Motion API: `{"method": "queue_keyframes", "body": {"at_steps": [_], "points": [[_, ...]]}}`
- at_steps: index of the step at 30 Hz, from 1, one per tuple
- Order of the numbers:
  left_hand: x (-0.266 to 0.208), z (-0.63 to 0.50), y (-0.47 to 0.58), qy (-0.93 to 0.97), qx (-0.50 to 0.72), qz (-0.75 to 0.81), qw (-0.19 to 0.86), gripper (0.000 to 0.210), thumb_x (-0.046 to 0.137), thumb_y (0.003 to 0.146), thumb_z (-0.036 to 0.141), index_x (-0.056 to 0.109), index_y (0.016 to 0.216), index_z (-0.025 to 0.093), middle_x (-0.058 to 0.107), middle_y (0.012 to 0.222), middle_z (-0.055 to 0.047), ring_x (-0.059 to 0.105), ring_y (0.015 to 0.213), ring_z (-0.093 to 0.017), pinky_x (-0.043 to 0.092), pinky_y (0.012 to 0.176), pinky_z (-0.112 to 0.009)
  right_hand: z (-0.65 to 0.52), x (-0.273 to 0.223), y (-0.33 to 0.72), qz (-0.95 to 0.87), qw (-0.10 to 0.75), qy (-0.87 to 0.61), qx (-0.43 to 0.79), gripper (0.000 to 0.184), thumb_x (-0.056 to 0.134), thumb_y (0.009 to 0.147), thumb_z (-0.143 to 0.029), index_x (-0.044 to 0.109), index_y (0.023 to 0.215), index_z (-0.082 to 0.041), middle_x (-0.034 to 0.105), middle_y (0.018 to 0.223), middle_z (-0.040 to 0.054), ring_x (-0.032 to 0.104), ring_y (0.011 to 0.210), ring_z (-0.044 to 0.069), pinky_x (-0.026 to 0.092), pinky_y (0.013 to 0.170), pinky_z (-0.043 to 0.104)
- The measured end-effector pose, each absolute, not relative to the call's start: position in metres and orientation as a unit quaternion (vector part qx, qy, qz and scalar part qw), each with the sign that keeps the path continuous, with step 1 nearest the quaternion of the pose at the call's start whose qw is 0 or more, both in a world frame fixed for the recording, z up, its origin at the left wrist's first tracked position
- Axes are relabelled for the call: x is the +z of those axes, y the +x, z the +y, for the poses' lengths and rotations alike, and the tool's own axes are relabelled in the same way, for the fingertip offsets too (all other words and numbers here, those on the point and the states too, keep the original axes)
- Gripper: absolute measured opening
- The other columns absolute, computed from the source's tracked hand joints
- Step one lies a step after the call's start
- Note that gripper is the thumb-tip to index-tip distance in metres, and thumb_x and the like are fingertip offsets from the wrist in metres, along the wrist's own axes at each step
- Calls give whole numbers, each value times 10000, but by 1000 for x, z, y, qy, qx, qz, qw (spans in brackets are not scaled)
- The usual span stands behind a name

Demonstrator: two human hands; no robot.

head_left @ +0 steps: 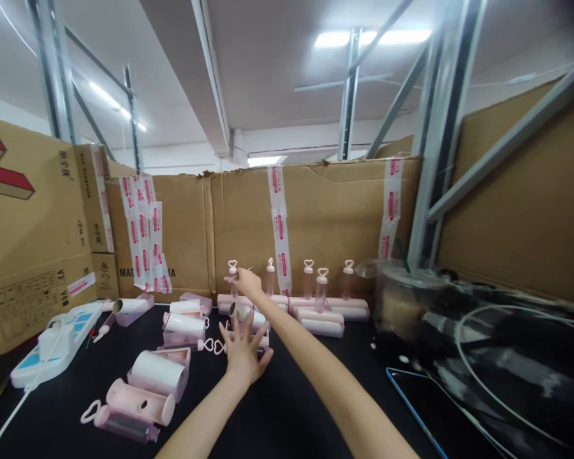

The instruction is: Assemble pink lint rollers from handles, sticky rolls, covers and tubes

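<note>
My right hand (247, 282) reaches to the back row with its fingers closed around a translucent pink tube with a heart-shaped loop (233, 264) on top. Below it lies a pink half-cylinder shell (228, 301). My left hand (243, 358) is spread, fingers apart, palm down over a white roll with a cardboard core (236, 311) and pink parts partly hidden under it. A heart loop (219, 347) pokes out at its left. To the right, several similar heart-topped tubes (321, 290) stand upright on pink pieces with white rolls (323, 326).
At left lie more white rolls (157, 373), a pink shell with a hole (141, 401) and a heart-looped tube (127, 424). A white power strip (57, 347) is at far left. A plastic cup (402, 303), cable (463, 325) and phone (440, 408) are at right. Cardboard (335, 223) walls the back.
</note>
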State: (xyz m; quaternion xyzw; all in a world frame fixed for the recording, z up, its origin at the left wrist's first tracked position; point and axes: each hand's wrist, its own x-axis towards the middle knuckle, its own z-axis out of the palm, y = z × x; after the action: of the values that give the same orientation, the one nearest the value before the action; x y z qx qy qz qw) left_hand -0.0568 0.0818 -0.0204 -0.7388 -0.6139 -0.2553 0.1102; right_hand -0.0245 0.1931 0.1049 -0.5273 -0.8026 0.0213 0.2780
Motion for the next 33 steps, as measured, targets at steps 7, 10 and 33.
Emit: {"method": "queue_keyframes", "body": {"at_steps": [7,10,33], "points": [[-23,104,-64,-718,-247,-649,39,500,408,796,511,439,1271,359,177,1482,-12,-40,1325,-415,-49,913,-725,166,121,3,-778,407,-478,4,279,472,867,-415,576,976,-181,634,851,28,595,787,174,456,678,294],[-23,115,-73,-727,-245,-641,16,476,461,763,479,508,1213,334,163,1485,-17,-25,1331,-401,-42,927,-711,144,137,38,-759,470,-449,-10,323,442,851,-475,567,969,-201,634,783,14,585,714,168,408,606,241],[-34,55,-63,-750,-393,-353,-398,674,765,590,327,361,1113,194,560,1101,-113,564,998,-228,439,859,-369,46,54,130,-773,501,-375,107,209,529,821,-380,527,779,-175,516,639,-22,490,571,122,398,544,218]]}}
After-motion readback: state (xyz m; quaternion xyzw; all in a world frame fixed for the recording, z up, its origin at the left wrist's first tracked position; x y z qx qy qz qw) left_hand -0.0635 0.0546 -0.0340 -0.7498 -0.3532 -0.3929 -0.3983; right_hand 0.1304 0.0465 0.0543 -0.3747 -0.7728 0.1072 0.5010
